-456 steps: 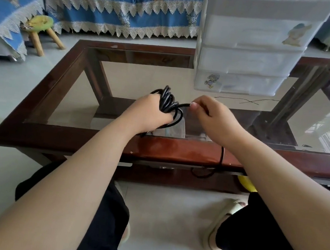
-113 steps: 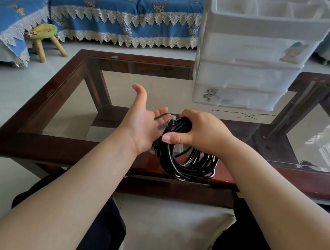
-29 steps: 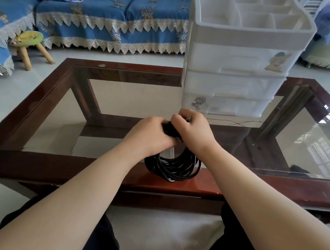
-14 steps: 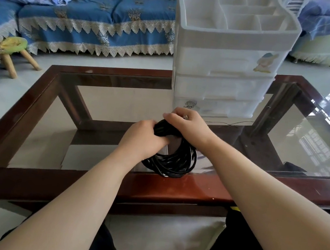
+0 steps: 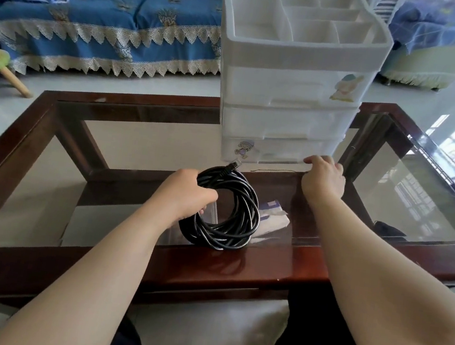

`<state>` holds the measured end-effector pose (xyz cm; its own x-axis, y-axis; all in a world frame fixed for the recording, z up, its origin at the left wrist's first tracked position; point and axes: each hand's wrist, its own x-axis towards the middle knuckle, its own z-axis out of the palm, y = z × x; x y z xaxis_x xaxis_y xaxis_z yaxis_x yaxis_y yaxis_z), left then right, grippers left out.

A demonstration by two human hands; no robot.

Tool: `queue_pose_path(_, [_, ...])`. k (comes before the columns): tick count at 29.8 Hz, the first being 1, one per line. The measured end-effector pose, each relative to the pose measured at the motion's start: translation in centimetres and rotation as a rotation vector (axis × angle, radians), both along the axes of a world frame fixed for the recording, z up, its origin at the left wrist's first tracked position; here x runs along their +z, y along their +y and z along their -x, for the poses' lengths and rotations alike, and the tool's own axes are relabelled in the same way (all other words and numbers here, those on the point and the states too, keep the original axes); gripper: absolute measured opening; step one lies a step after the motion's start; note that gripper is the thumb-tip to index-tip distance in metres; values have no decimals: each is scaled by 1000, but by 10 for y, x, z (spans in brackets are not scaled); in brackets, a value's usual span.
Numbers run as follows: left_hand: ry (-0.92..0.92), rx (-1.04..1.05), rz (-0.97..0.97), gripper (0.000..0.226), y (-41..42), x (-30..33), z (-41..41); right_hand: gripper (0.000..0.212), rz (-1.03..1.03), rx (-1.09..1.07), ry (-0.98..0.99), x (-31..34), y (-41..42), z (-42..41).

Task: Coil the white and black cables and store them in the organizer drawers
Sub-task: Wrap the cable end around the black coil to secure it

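Right hand (image 5: 323, 179) left black cable (image 5: 227, 210) for organizer (image 5: 288, 93); left grip (image 5: 185, 195) holds coil.

Coiled black cable (image 5: 225, 212) on glass-topped wooden bench (image 5: 237, 263), in front of white plastic drawer organizer (image 5: 291, 94) standing at far side. Left hand (image 5: 188, 196) on coil's left; right hand (image 5: 324, 179) at lowest drawer (image 5: 275, 151). Blue-covered sofa (image 5: 109, 26) behind.

Black cable (image 5: 230, 210), white organizer (image 5: 288, 93), blue sofa cover (image 5: 109, 26) (cream lace trim).

Single head view, facing forward and down, close over glass table (image 5: 137, 143)
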<state>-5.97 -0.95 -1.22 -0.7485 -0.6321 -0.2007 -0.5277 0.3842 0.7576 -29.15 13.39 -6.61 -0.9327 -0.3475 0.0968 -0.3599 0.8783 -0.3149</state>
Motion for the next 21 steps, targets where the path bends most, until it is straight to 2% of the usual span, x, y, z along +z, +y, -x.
queue_pose_path(10, [-47,-40,2,12,4,-2,9,25,-79,-21,-57,-1,5,5])
queue_pose_path(17, [-54,-36,-9,10,2,-3,9,36,-210,-4,-173,4,13,3])
queue_pose_path(21, [-67,-20,-1,8,-1,-6,7,34,-200,-18,-137,24,7,-3])
